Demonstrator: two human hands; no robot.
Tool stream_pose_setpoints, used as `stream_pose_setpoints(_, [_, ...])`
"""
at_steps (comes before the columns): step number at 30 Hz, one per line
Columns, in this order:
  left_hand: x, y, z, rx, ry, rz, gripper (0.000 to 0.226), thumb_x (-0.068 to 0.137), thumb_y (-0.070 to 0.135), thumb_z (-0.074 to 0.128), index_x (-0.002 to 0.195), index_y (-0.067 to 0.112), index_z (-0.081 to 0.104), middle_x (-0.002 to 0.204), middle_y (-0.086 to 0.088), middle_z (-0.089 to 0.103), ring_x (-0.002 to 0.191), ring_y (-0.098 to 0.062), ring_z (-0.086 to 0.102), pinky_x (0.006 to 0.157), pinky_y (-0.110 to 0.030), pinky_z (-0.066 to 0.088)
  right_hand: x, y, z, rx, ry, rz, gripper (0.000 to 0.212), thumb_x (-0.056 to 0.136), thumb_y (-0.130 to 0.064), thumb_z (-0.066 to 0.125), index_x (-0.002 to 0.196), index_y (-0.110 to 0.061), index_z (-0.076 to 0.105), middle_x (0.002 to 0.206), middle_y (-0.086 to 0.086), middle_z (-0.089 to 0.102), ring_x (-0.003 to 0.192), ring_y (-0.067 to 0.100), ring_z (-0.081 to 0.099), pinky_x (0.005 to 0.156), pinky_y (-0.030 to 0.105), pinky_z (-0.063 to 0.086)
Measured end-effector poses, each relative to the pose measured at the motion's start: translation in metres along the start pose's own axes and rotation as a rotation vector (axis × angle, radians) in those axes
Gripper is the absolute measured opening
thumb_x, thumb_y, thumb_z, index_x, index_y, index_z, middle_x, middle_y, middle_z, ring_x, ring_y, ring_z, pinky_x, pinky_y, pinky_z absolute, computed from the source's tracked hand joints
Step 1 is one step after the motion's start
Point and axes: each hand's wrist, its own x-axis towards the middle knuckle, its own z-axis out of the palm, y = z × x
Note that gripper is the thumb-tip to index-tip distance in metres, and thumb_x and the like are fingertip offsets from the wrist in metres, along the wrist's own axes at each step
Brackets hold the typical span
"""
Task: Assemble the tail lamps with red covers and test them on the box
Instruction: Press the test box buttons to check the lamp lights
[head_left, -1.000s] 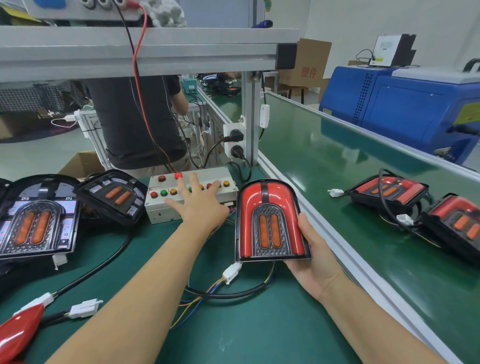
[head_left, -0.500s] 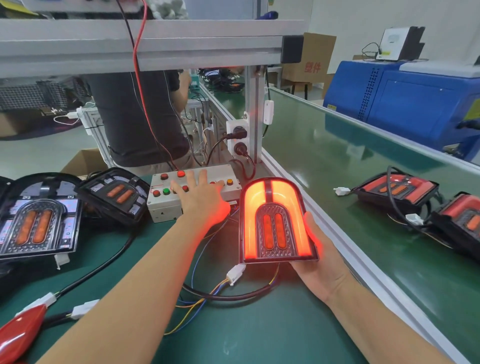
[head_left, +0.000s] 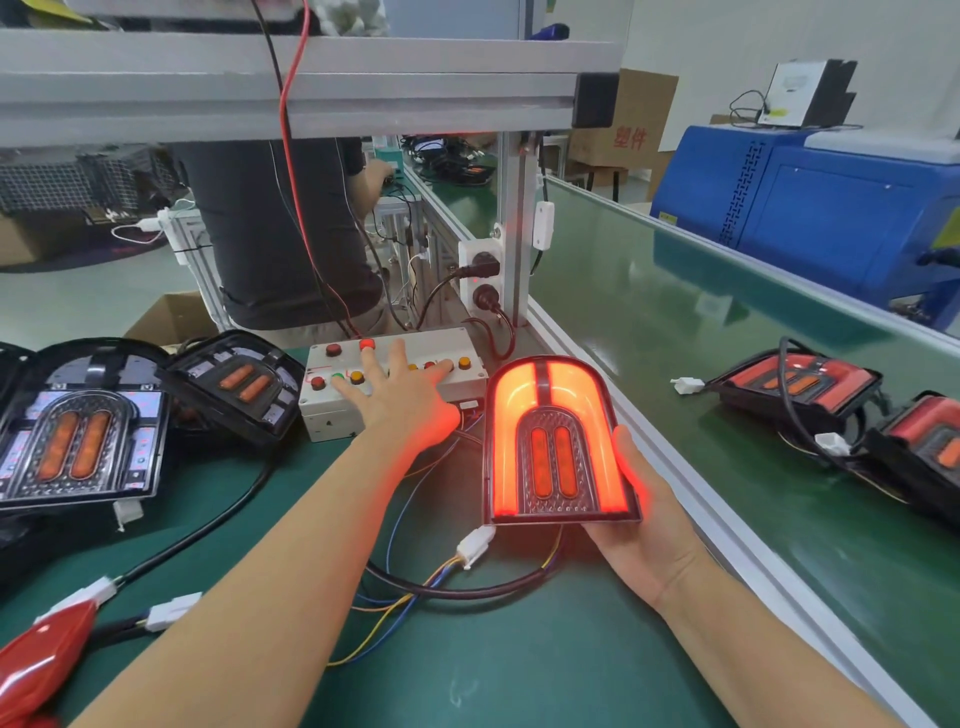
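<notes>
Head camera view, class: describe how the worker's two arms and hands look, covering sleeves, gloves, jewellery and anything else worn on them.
Both forearms are bare as far as the frame shows: no sleeves in sight. The left hand and right hand wear no gloves, and no ring, watch or wristband shows. The fingers are bare too. A red glow from the lit lamp tints both hands.

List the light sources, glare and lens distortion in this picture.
Head view: the lit tail lamp casts red glow on the left hand and right hand; the green conveyor belt mirrors the blue machine; wide-angle bending bows the frame beam.
</notes>
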Motion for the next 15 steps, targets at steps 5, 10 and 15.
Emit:
stream_pose_setpoints(5, [-0.001, -0.0002, 0.002, 0.015, 0.008, 0.008, 0.07, 0.079, 0.025, 0.052, 0.14, 0.052, 0.029, 0.159, -0.004, -0.002, 0.143, -0.035, -0.016, 0.103, -0.07, -0.011, -0.0014, -0.0009, 0.0019, -0.012, -0.006, -0.004, 0.04, 0.086, -0.049, 0.054, 0.107, -0.024, 0.075, 0.116, 0.008, 0.071, 0.105, 0.021, 0.068, 0.098, 0.041, 0.045])
stream_pose_setpoints(10, [0.0039, -0.0001, -0.002, 0.033, -0.011, 0.014, 0.072, 0.076, 0.022, 0.049, 0.138, 0.053, 0.032, 0.159, -0.002, 0.001, 0.144, -0.034, -0.013, 0.104, -0.07, -0.01, -0.0017, -0.0018, 0.0019, 0.014, -0.004, 0.002, 0.039, 0.086, -0.049, 0.054, 0.105, -0.023, 0.076, 0.116, 0.008, 0.071, 0.104, 0.02, 0.069, 0.096, 0.04, 0.046])
stream_pose_setpoints(15, [0.0082, -0.003, -0.0029, 0.048, -0.042, 0.04, 0.077, 0.072, 0.022, 0.048, 0.14, 0.052, 0.028, 0.159, 0.0, 0.0, 0.144, -0.033, -0.014, 0.104, -0.068, -0.011, -0.0007, -0.0008, 0.0006, 0.01, 0.007, 0.006, 0.041, 0.087, -0.05, 0.054, 0.108, -0.022, 0.075, 0.116, 0.009, 0.071, 0.105, 0.021, 0.068, 0.101, 0.041, 0.044])
